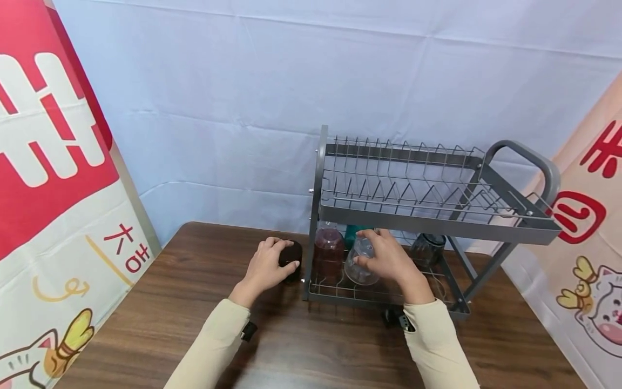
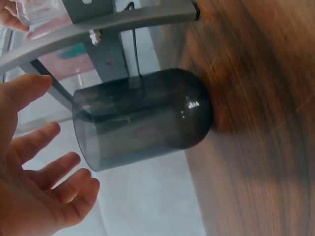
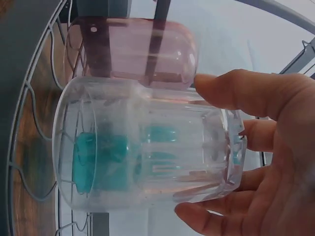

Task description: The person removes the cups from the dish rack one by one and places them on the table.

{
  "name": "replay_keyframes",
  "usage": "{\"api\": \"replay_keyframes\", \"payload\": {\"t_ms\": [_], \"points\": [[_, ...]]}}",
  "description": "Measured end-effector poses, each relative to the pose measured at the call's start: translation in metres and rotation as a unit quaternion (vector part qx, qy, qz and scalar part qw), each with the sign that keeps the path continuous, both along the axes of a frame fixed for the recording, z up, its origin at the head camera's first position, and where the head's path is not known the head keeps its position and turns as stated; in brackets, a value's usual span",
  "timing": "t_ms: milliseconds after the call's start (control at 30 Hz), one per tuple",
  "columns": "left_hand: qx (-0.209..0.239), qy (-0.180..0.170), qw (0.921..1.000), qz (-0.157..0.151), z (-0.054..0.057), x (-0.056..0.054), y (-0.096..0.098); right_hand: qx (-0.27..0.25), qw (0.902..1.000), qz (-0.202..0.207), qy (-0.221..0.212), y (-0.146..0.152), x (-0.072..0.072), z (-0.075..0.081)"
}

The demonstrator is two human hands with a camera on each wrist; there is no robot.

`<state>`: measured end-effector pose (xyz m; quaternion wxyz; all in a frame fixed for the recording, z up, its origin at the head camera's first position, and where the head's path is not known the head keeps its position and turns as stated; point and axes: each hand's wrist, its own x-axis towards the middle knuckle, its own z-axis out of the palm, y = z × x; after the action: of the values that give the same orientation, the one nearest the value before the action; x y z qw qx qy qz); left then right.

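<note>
On the wooden table, left of the rack, a dark smoky tumbler [image 2: 142,118] stands upright on its rounded bottom. Around its rim side my left hand [image 1: 266,265] hovers with fingers spread; in the left wrist view a gap separates the fingertips from the glass. My right hand [image 1: 392,262] holds a clear glass [image 3: 147,152] by its base end, thumb on one side and fingers on the other. That glass is upside down over the lower rack shelf, rim down. Beside it a pink tumbler [image 3: 133,49] also stands upside down on the wires.
A grey two-tier dish rack [image 1: 389,213] stands on the table [image 1: 218,302], its upper tier over my right hand. Further right on the lower shelf is a dark ribbed glass [image 1: 428,248]. A teal object [image 1: 353,233] sits behind the clear glass. Cloth [image 1: 218,108] hangs behind.
</note>
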<state>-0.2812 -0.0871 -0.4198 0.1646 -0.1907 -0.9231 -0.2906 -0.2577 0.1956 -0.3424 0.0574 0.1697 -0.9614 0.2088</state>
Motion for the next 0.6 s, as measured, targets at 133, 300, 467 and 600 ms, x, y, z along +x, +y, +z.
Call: {"api": "replay_keyframes", "payload": {"t_ms": [133, 300, 467, 600], "points": [[0.001, 0.003, 1.0000, -0.005, 0.001, 0.008, 0.000, -0.005, 1.0000, 0.003, 0.008, 0.001, 0.006, 0.000], [0.000, 0.015, 0.9997, -0.018, 0.003, 0.019, 0.002, -0.017, 0.9991, 0.012, 0.036, 0.004, 0.015, -0.003], [0.000, 0.022, 0.9991, -0.036, 0.004, 0.027, 0.003, -0.026, 0.9979, 0.021, 0.055, 0.007, 0.024, -0.007], [-0.003, 0.040, 0.9981, -0.047, 0.002, 0.030, 0.003, -0.041, 0.9970, 0.022, 0.063, 0.008, 0.030, -0.007]]}}
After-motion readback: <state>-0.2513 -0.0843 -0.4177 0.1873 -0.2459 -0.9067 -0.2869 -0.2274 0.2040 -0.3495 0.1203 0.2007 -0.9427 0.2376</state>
